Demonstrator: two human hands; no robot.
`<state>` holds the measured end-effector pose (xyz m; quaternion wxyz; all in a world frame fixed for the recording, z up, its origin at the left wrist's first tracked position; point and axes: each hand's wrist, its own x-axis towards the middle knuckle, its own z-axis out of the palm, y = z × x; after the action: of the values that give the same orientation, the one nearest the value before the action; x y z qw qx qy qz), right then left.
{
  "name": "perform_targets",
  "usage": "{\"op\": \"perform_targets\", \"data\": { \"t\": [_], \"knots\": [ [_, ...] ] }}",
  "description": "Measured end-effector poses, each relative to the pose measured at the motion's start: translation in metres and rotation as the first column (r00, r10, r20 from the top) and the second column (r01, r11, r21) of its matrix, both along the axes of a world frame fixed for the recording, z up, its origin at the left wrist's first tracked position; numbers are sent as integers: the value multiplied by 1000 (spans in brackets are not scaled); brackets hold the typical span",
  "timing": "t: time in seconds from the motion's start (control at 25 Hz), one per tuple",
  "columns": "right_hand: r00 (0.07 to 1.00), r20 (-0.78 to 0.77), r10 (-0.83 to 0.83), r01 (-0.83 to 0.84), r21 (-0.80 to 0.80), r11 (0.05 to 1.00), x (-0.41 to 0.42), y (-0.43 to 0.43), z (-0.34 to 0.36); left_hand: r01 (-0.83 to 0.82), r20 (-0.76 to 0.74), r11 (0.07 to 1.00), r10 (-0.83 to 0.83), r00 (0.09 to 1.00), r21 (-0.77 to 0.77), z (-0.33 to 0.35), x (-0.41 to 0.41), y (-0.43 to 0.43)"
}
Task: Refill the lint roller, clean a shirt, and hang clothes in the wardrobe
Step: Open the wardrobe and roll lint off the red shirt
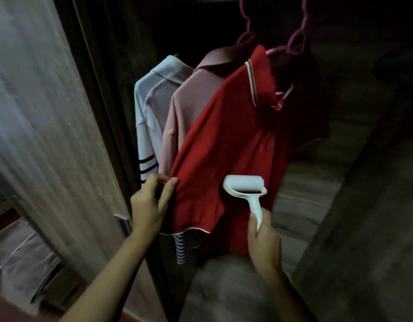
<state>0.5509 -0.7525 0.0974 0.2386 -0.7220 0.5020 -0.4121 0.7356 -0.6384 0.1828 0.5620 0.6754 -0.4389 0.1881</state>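
The red shirt (226,145) hangs on a pink hanger (294,43) in the wardrobe (354,126), in front of a pink shirt (189,105) and a white top (152,98). The left hand (149,205) pinches its side edge between thumb and fingers. The right hand (264,238) grips the handle of the white lint roller (245,189), whose roll lies against the shirt's lower part.

A tall, pale wood-grain wardrobe door (38,112) fills the left of the frame, blurred, with a dark brown edge strip (101,101) running down beside it. The wardrobe interior (177,24) at upper centre is dim, almost black. Grey-brown wood-grain panels (363,205) line the right side and bottom. A patch of reddish-brown floor (2,218) shows at far left.
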Motion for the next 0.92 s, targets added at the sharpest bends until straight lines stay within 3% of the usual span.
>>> {"op": "perform_targets", "data": {
  "t": [0.2,0.52,0.72,0.92],
  "knots": [
    [990,-66,-122,122,-7,993,-39,27,24,202,75,934,-234,969,294,-8,-20,-11],
    [949,-119,-291,283,-74,956,-84,129,37,465,63,815,-515,855,346,3,-67,22],
    [917,-203,-343,338,-63,939,-113,207,24,427,55,684,-562,825,591,-31,-95,47],
    [841,-300,-451,461,-41,887,-164,274,3,410,2,483,-649,761,773,-68,-146,73]
  ]
}}
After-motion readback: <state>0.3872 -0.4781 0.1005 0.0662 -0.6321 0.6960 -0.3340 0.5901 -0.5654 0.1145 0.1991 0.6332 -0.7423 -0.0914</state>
